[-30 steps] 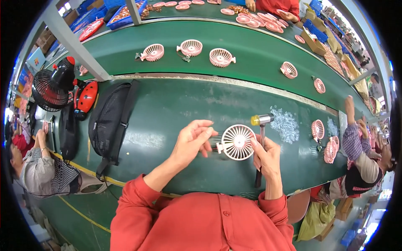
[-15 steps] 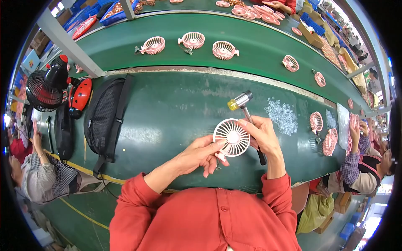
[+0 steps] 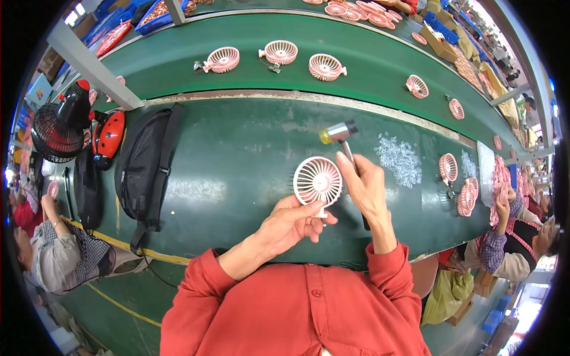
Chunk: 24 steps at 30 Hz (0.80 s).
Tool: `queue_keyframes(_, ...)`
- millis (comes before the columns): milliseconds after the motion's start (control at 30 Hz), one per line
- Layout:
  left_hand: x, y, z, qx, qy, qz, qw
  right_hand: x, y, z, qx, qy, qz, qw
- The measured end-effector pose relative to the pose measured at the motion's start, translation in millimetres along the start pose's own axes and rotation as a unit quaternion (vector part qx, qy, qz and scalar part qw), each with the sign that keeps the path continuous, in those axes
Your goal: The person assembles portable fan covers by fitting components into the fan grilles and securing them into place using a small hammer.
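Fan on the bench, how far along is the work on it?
Looks done: the pink fan has its grille on. In hand: left hand holds it by the base, right hand grips the hammer beside it. Left: more fans wait on the belt.

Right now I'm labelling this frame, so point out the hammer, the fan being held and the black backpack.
hammer (image 3: 338,133), head view, on its metal head.
fan (image 3: 317,180), head view, centre of its round grille.
black backpack (image 3: 141,167), head view, on its mesh front.

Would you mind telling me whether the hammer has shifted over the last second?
Yes: the hammer head has swung left, away from the pile of small clear parts.
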State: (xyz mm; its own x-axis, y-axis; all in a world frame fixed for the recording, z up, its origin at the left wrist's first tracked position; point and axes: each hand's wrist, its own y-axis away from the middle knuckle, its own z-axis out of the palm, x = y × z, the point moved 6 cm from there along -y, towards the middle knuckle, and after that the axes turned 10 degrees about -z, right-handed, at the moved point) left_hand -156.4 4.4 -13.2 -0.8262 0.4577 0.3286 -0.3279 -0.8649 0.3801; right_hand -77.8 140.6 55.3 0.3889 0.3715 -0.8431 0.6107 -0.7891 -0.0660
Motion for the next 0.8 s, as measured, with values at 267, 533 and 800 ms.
queue_keyframes(267, 5.8, 1.2, -8.9, 0.045, 0.048, 0.054, 0.996, 14.8, 72.7, 33.9, -0.066, -0.261, 0.150, 0.951)
queue_keyframes(533, 11.1, 6.7, -9.4, 0.059, 0.032, 0.092, 0.994, 2.1, 74.6, 25.2, -0.091, -0.149, 0.047, 0.984)
queue_keyframes(800, 21.3, 13.9, -7.3, 0.092, -0.067, 0.173, 0.978, -30.3, 68.4, 9.4, -0.064, 0.039, -0.047, 0.996)
